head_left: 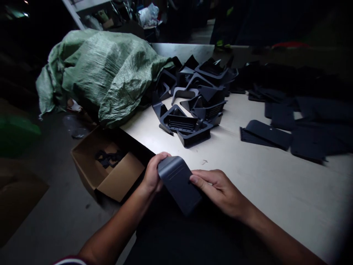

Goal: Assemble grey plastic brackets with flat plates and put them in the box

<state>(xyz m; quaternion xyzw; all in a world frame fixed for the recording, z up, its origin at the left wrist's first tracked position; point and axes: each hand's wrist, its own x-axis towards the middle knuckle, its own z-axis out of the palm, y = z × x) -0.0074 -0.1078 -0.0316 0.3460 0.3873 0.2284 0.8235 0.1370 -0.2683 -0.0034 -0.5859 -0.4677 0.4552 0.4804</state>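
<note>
A dark grey plastic part [180,184] with a rounded bend at its top is held over the table's near edge. My left hand [154,173] grips its upper left side, the thumb along the top edge. On the right side of the part, my right hand [220,187] pinches the edge between thumb and fingers. Beyond the hands, a heap of similar dark bent parts [193,129] lies on the pale table [248,176]. Flat dark panels [267,134] are spread and overlapping at the right.
A green woven sack [104,70] covers the table's far left corner. Below it stands an open cardboard box [121,180] with small black pieces [109,158] inside. A white plastic bag [149,14] shows in the background.
</note>
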